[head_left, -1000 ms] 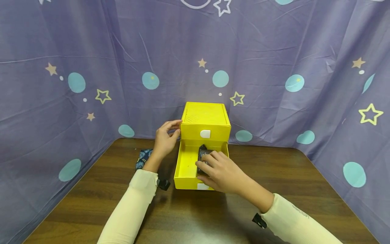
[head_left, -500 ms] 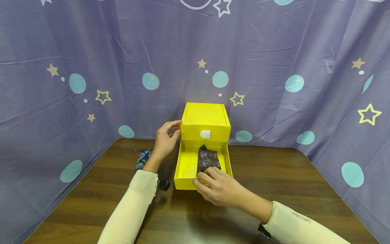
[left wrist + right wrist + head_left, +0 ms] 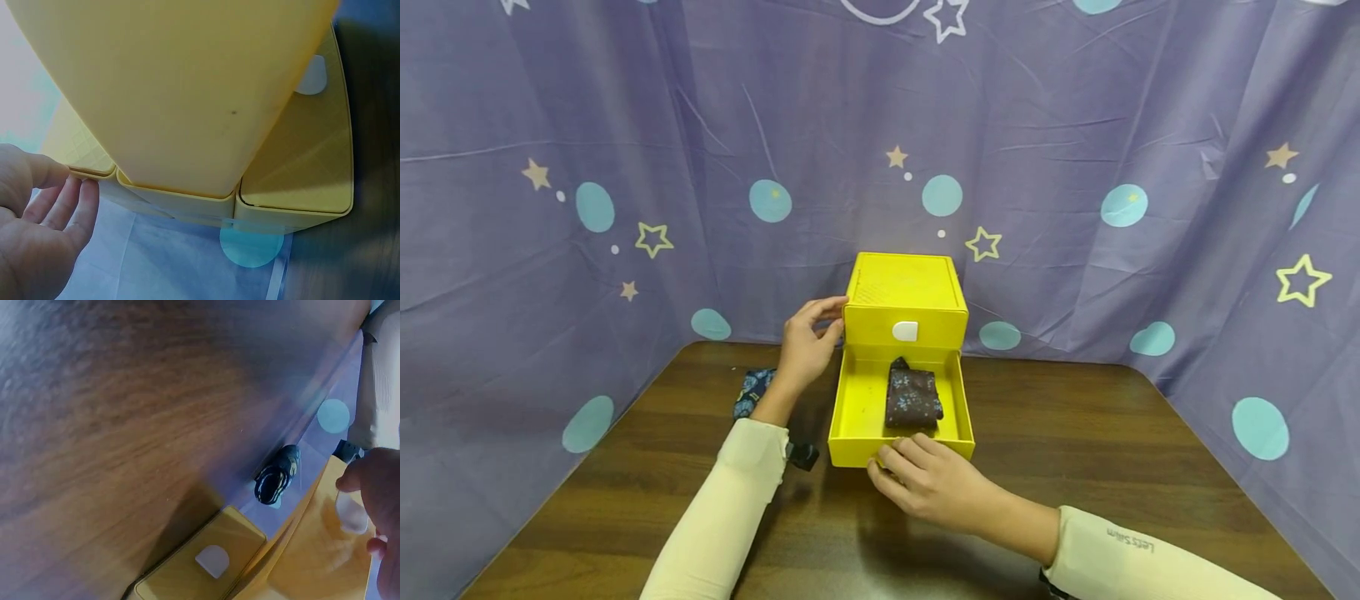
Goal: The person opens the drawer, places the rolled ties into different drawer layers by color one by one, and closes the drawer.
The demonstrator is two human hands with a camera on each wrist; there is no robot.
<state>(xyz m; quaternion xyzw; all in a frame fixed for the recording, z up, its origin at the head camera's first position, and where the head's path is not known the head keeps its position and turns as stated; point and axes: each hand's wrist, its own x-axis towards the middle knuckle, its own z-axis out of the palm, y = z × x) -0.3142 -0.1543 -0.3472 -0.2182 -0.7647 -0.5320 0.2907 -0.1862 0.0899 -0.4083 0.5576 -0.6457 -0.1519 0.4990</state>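
Observation:
A yellow drawer cabinet (image 3: 908, 279) stands on the table, its middle drawer (image 3: 856, 454) pulled out. Inside that drawer, right of centre, lies a dark folded cloth (image 3: 913, 398) with small blue flowers, apparently a necktie. My left hand (image 3: 805, 346) holds the cabinet's upper left front edge, thumb and fingers meeting at the corner in the left wrist view. At the drawer's front, my right hand (image 3: 932, 487) rests with loosely bent fingers and holds nothing. The right wrist view shows its thumb beside the drawer's white handle (image 3: 351, 514); some fingers are hidden.
A navy patterned cloth roll (image 3: 278, 475), perhaps another necktie, lies on the table left of the cabinet, partly behind my left wrist in the head view. The brown wooden table (image 3: 1060, 433) is backed by a purple curtain (image 3: 1037, 125) with stars and dots.
My right hand has let go of the dark folded cloth and drawn back toward me to the drawer's front. The cloth stays in the drawer. My left hand has not moved.

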